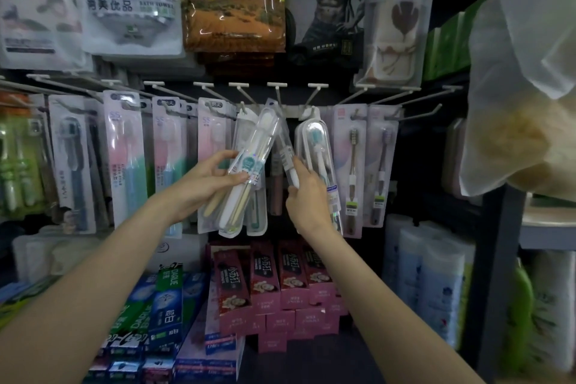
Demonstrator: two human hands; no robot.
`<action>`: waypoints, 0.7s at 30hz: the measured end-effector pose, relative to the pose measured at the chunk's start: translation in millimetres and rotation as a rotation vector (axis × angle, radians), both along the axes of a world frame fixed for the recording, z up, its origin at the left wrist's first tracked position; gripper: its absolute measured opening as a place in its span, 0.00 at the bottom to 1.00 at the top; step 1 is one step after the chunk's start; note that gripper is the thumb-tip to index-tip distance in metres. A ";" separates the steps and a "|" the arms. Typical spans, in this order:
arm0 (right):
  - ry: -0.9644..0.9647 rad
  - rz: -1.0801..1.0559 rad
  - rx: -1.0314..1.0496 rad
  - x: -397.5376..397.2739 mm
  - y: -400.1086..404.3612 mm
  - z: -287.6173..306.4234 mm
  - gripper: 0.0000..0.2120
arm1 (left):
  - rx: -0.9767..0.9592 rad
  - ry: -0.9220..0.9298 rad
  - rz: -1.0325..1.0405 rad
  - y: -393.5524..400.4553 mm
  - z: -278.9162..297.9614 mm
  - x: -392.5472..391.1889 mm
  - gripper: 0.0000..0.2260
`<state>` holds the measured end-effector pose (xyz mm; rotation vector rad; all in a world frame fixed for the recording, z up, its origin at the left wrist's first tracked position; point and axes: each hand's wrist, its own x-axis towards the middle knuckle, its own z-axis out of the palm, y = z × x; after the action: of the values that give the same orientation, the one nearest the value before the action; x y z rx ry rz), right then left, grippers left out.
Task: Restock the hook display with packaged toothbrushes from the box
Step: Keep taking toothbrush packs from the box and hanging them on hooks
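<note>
My left hand point(207, 179) grips a clear toothbrush pack point(254, 154), tilted, its top up near a white display hook point(279, 97). More clear packs sit behind it in the same grip. My right hand point(307, 193) pinches a slim toothbrush pack point(288, 159) between the tilted pack and a hanging clear pack with a teal-headed brush point(316, 146). Rows of carded toothbrushes point(123, 159) hang on hooks to the left and right. The box is not in view.
Bagged towels point(232, 0) hang above the hooks. Pink toothpaste boxes point(271, 277) and blue-green ones point(162, 302) are stacked below. A translucent plastic bag point(523, 87) hangs close at the right; bottles point(430, 277) stand at lower right.
</note>
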<state>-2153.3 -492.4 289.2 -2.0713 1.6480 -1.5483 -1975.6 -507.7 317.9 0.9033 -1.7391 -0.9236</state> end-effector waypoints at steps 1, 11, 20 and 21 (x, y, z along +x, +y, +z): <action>-0.026 0.007 -0.002 -0.8 0.8 -1.0 0.30 | -0.007 -0.016 0.004 0.2 0.6 1.1 0.27; 0.107 -0.101 -0.102 0.2 2.6 -8.7 0.29 | -0.002 -0.020 0.027 -0.6 2.4 3.4 0.24; 0.168 -0.119 -0.087 8.3 -1.1 -11.0 0.30 | 0.020 0.015 0.007 1.6 1.5 -0.7 0.24; 0.122 -0.091 -0.077 9.1 -1.1 -10.5 0.29 | 0.013 0.006 0.008 1.8 1.8 -0.6 0.23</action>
<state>-2144.3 -493.4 278.7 -2.1993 1.7741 -1.5642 -1976.2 -506.0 319.7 0.9144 -1.7246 -0.9320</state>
